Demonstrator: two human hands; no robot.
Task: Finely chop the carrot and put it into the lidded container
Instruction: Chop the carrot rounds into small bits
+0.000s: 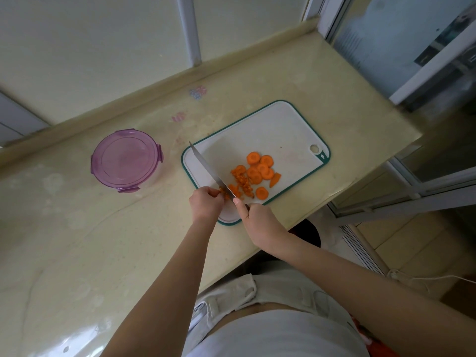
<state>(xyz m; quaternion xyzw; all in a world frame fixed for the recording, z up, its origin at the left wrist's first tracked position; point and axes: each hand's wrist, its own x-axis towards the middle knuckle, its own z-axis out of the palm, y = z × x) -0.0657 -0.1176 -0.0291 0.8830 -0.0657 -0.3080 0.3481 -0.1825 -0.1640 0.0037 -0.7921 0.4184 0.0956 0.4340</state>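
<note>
A white cutting board (278,130) with a green rim lies on the beige counter. On it are several round carrot slices (260,167) and a pile of small chopped carrot bits (242,182). My right hand (257,217) grips the handle of a knife (208,168), index finger along the spine, the blade slanting away to the left over the board. My left hand (206,203) pinches a piece of carrot (224,192) right beside the blade at the board's near edge. A round container with a purple clip lid (126,159), closed, stands left of the board.
The counter (77,240) ends at a front edge just right of the board, with floor (412,240) below. A raised backsplash ledge (154,86) runs behind. A window frame (425,73) stands at the far right. My torso is at the bottom.
</note>
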